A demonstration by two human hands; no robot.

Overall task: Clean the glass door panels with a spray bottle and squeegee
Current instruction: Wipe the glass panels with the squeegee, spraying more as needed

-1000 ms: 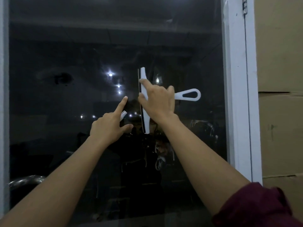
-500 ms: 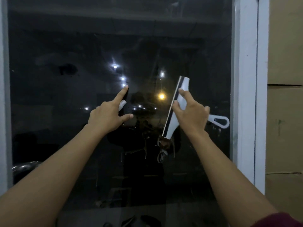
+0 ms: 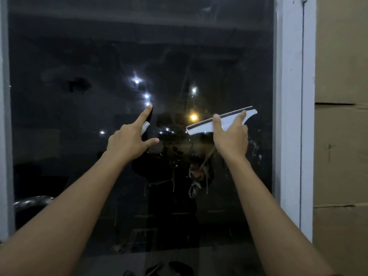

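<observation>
The dark glass panel (image 3: 79,166) is free above and below the left hand (image 3: 127,140) and the right hand (image 3: 231,138) — but right of the squeegee (image 3: 203,127) there is only a narrow strip before the white frame (image 3: 288,116) and the cardboard boxes (image 3: 340,56).

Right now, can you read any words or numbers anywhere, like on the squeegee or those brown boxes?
There is no text that can be read anywhere.
The squeegee in the right hand: plain white, no label showing.
The cardboard boxes: only a faint green mark, too blurred to read as a letter or sign.
The glass door panel: only reflections and lights, no lettering.
The door frame: blank white.
</observation>
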